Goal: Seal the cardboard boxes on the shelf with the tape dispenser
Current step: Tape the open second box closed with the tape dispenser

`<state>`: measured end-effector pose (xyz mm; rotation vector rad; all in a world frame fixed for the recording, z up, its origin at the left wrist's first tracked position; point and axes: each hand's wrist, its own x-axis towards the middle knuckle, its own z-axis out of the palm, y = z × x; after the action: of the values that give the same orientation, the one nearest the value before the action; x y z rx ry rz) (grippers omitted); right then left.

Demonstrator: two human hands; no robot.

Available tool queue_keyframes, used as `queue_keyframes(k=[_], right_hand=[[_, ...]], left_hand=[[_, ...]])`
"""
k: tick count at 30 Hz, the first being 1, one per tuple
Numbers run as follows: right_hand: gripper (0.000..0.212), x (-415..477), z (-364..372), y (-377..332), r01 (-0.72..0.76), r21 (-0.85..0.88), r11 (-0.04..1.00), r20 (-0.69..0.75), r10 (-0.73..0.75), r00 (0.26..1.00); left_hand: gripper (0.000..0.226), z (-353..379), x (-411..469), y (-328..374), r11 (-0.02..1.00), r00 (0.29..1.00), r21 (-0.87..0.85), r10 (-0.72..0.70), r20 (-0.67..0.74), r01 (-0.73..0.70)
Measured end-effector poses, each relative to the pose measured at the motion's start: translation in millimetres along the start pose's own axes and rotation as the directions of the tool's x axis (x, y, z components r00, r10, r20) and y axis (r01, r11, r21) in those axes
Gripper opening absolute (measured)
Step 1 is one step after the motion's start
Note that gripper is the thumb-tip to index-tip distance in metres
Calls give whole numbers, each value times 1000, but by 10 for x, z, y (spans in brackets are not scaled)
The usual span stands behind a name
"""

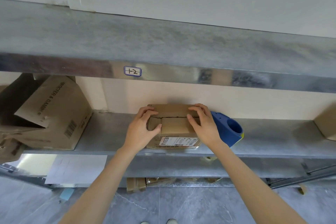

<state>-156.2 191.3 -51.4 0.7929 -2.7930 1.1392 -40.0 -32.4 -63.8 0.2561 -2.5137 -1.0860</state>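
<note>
**Q:** Forearms (101,178) reach up from the lower edge to the middle shelf (109,132). What are the hands doing there?

**A:** Both are on the small cardboard box (174,127), which stands at the middle of that shelf against the back wall. The left hand (141,129) curls round the box's left end, with its fingers on top and its thumb on the near flap. The right hand (203,125) bends over the right end, with its fingers on the far flap and its thumb beside the seam (174,116). This grip probably serves to press the two top flaps together and level, so that tape can bridge the seam.

**Q:** Is the seam taped?

**A:** No tape is visible on it, and the flap edges show as a dark, ragged line. Sealing of this box appears not yet begun.

**Q:** Where is the tool?

**A:** The blue tape dispenser (229,129) lies on the shelf just beside the box's right end, partly behind the right wrist. Neither hand holds it. It seems to be parked within reach of the right hand.

**Q:** And the other boxes?

**A:** A large carton (54,111) leans at the left with its flaps open. Another box (327,123) is cut off at the right edge, so whether it is closed cannot be told.
</note>
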Motion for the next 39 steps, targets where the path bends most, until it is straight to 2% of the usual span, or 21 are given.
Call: queue_keyframes(k=[3,5,8,12,15,18,21,25,29,34,39], right_hand=[[35,-19,-90,55,-101,161,982,-125,121,985],[38,-24,-182,208,-168,180,969,-169,199,965],[47,-61,-331,581,-256,-34,966,-120,250,961],[63,-183,-484,1011,-306,-375,875,0,330,944],[67,-229,-545,1192,-250,-537,806,132,373,919],[70,-167,-583,1268,-181,-595,783,185,353,917],[79,-56,-660,1328,-167,-532,830,298,367,881],[89,54,-720,1486,-238,-279,930,447,346,825],[91,178,-772,1498,-310,-155,938,521,344,781],[104,342,-802,1440,-312,-208,927,596,373,711],[117,344,-747,1362,-262,-269,927,566,372,735]], left_hand=[[49,11,-36,3,999,999,-50,-4,-40,2],[48,26,-57,2,998,998,-70,-13,-61,9],[48,46,-54,20,996,996,-80,-30,-81,23],[46,60,-49,37,996,994,-79,-40,-99,32],[44,76,-58,44,995,992,-91,-45,-115,34],[44,75,-60,58,994,991,-97,-56,-119,45],[43,71,-59,66,995,992,-94,-56,-115,45],[44,82,-66,89,994,991,-93,-70,-113,60],[44,72,-63,100,994,992,-89,-79,-94,71],[45,34,-44,93,992,995,-95,-88,-54,83],[48,-23,-17,22,989,990,-106,-97,98,107]])
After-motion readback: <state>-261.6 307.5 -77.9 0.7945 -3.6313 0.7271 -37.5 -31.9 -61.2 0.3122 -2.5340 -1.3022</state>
